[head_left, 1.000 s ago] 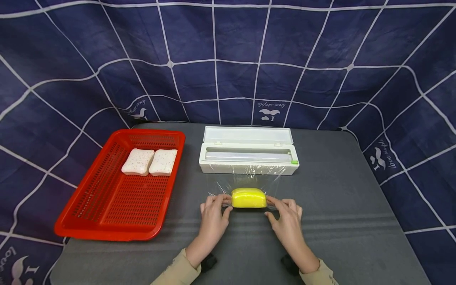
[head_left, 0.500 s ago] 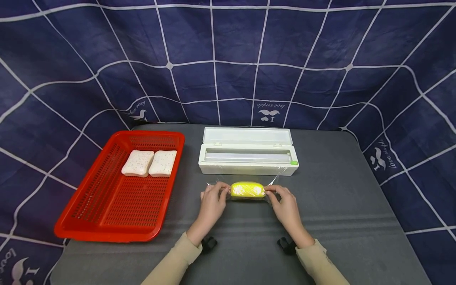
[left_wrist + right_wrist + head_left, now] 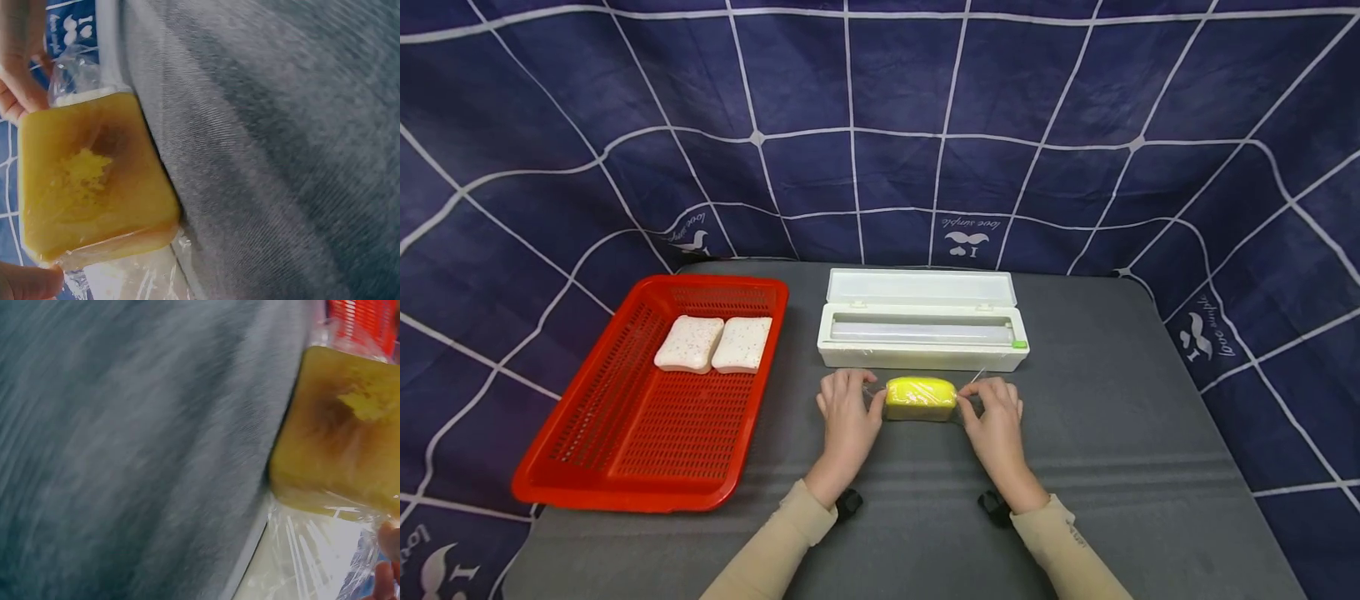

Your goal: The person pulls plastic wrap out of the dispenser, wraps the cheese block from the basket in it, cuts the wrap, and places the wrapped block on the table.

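A yellow block shaped like a slice of toast (image 3: 921, 398), browned in the middle of the face that the wrist views show, stands on edge between both hands. Clear cling film (image 3: 312, 550) covers it and bunches out past its ends. At the block's left end, my left hand (image 3: 847, 421) pinches the film between thumb and fingers. My right hand (image 3: 997, 429) does likewise at the right end, where a thin strand of film sticks up. Just behind the block lies a white cling film dispenser (image 3: 925, 358), its lid raised and the roll visible inside.
To the left is a red perforated basket (image 3: 677, 433) with two white speckled toast-shaped pieces (image 3: 690, 343) side by side in it. A dark grey cloth (image 3: 1120, 400) covers the table. Blue checked curtain (image 3: 895, 167) encloses the back and sides.
The film stretched from the dispenser has been drawn in around the block. Both hands and the block have moved slightly back towards the dispenser, and the block has tilted to show its lower front side.
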The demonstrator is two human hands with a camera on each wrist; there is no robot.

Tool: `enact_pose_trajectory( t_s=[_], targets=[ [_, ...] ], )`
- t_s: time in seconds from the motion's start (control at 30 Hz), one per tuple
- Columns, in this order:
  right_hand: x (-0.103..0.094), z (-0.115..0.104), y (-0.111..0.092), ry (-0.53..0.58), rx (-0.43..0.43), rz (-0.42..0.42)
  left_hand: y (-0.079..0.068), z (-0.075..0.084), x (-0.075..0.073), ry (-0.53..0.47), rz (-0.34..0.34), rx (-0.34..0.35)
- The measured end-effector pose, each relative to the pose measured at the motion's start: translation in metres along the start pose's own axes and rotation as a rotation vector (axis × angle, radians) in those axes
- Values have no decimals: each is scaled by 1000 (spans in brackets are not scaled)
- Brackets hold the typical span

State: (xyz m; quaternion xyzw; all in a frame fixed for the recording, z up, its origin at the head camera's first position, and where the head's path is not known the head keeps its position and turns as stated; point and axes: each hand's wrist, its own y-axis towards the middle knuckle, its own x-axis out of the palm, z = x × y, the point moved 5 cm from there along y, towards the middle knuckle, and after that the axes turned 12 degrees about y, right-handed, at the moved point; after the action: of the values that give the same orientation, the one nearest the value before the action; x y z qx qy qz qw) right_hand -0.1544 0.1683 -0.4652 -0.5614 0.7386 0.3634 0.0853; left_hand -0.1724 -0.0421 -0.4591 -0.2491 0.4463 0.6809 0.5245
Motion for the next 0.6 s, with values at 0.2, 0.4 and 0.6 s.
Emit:
enact_pose_trajectory(
  t_s=[0.2,0.4,0.6],
  targets=[
    [0,-8,-4,-87,-150,40,-3,5,0,70,88,103],
    [4,-5,-6,-55,-60,-16,-6,5,3,17,5,87],
    [10,0,5,-46,44,-46,-4,7,7,-26,-78,53]
  ],
)
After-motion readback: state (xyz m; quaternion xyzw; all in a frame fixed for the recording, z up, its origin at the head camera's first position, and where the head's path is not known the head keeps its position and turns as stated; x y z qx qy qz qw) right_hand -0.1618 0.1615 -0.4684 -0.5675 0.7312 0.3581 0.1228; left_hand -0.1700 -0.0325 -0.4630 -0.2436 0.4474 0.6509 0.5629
